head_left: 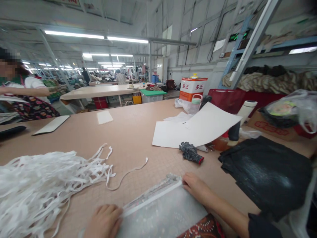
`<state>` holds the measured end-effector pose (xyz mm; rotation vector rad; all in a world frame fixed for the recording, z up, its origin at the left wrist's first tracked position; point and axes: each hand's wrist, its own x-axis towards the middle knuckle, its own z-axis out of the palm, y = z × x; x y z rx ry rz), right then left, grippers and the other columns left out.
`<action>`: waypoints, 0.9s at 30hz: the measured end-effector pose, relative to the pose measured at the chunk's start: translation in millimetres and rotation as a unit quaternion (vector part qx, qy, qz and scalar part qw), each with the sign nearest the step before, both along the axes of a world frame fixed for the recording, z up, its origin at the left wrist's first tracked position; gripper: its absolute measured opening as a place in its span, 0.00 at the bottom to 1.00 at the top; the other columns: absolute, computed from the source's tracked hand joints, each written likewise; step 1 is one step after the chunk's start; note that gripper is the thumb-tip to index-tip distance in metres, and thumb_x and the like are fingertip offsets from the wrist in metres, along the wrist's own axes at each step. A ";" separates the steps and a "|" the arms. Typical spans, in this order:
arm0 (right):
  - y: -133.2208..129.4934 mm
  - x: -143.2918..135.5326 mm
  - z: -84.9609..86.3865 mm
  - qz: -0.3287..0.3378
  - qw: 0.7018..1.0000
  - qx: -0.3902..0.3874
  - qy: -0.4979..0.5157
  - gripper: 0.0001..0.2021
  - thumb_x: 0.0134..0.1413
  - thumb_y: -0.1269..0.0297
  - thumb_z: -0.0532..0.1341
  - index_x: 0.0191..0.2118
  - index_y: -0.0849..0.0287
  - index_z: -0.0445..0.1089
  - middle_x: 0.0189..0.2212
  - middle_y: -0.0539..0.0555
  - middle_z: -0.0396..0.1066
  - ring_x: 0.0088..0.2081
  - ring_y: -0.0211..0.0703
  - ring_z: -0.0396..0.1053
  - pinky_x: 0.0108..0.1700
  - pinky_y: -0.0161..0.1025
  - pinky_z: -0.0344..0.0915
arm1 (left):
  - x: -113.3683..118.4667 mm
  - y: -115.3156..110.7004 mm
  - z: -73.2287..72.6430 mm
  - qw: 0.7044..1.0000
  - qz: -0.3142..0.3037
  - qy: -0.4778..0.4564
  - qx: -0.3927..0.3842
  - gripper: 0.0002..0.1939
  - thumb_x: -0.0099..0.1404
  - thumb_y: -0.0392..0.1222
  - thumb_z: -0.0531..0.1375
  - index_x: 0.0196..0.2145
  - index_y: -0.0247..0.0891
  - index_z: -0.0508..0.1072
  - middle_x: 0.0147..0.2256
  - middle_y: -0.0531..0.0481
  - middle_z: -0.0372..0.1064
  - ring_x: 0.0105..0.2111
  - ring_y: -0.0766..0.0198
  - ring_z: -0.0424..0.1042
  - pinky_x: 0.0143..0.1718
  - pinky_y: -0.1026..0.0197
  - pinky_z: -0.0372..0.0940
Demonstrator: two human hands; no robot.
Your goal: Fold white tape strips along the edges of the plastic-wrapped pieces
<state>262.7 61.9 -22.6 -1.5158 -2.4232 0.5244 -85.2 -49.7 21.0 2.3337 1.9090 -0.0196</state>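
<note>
A greyish patterned fabric piece (160, 210) lies on the table at the bottom centre, with a white strip along its far edge. My left hand (105, 219) is at the left end of that edge, its fingers bent together; what they grip is hidden. At the strip's far right end, my right hand (194, 185) is closed on the fabric's corner. Part of a red-brown patterned cloth (203, 228) shows beneath the fabric. To the left lies a heap of white tapes (47, 181), and one loose tape (128, 172) curls near the middle.
A grey glove (190, 152) rests beside a large white sheet (190, 130). Black fabric pieces (267, 172) are stacked at the right, near a white bottle (247, 110) and a cardboard box (272, 127). A person (27, 89) stands at the far left.
</note>
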 end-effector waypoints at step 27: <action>15.5 -8.5 -28.1 -0.079 0.959 -0.049 0.269 0.16 0.41 0.79 0.52 0.39 0.58 0.62 0.31 0.49 0.66 0.35 0.38 0.64 0.38 0.33 0.59 | 189.2 92.3 -52.3 0.985 -0.112 -0.089 0.099 0.10 0.61 0.34 0.52 0.39 0.42 0.71 0.36 0.50 0.68 0.38 0.58 0.65 0.37 0.57 0.60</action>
